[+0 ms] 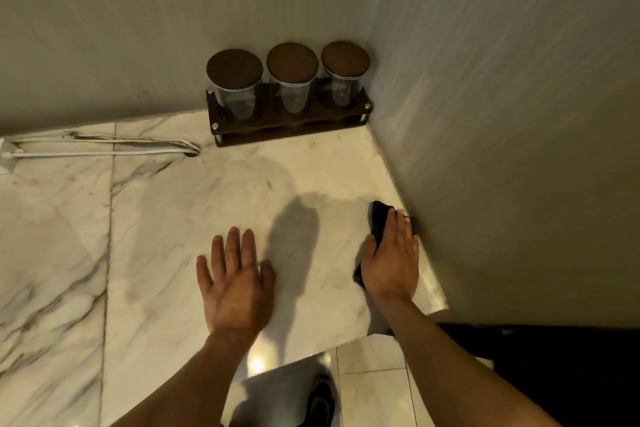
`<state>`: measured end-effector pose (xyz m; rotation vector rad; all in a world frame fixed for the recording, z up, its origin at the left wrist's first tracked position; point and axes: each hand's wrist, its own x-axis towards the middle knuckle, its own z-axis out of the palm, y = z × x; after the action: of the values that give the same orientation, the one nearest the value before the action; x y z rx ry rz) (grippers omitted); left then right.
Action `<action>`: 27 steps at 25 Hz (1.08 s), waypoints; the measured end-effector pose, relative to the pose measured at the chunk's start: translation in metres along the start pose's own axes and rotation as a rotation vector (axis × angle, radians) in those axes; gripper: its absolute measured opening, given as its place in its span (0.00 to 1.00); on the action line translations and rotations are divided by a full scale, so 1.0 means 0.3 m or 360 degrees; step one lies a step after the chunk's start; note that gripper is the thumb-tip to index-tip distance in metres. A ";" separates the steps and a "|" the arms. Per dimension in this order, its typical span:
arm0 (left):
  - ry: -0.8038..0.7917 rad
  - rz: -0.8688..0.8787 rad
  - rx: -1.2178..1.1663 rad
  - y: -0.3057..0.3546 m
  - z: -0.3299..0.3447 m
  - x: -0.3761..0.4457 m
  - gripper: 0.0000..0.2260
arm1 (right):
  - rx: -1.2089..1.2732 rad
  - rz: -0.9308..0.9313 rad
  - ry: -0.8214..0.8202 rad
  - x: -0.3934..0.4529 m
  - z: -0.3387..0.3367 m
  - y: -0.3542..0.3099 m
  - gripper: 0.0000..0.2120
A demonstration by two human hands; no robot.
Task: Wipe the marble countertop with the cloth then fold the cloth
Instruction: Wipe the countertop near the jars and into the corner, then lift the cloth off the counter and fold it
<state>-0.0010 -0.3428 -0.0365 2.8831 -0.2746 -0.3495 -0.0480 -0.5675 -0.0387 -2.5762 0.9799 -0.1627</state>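
Right hand (391,253) lies flat, palm down, fingers together, pressing the black cloth (379,220) onto the marble countertop (166,225); the cloth sits hard against the right-hand wall (519,149), near the counter's front edge; only its dark edges show past the fingertips and beside the wrist (rest is under the palm, so folded or bunched: cannot tell).

Left hand (235,281) is spread, palm down, fingers splayed, holding nothing; contact with the marble or a slight hover: cannot tell; it throws a shadow on the stone between the two hands.

Surroundings: a dark wooden rack (287,128) sits in the back corner where the two walls meet, holding three clear jars (292,94) with brown round lids, upright in a row; the rack is well apart from the cloth, further back along the same wall. White cables (104,146) lie along the back wall at left, looping just beside the rack's left end; a white plug or adapter (7,159) sits at the far left edge, partly cut off.

Marble between the hands and the rack is bare; a seam runs front to back at left. Below the counter edge: glossy floor tiles (374,388) and a dark shoe (320,399).
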 end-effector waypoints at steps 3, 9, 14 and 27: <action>0.0026 0.0026 0.0005 -0.003 0.001 -0.005 0.28 | 0.0016 0.0043 0.0025 -0.075 -0.017 0.040 0.29; 0.0131 0.0058 -0.0032 -0.017 0.023 0.006 0.28 | 0.0078 0.0090 0.0076 -0.170 -0.043 0.091 0.27; 0.0143 0.0118 -0.0265 -0.024 -0.005 -0.003 0.26 | 0.0120 0.0113 0.0054 -0.214 -0.060 0.115 0.29; -0.0018 0.0362 -0.0688 0.072 -0.027 -0.380 0.24 | 0.1047 0.0586 -0.0124 -0.411 -0.134 0.176 0.25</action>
<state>-0.1111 -0.3380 0.0007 2.3984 -0.4613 -0.3360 -0.1826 -0.5345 -0.0190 -1.7704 1.1219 -0.2353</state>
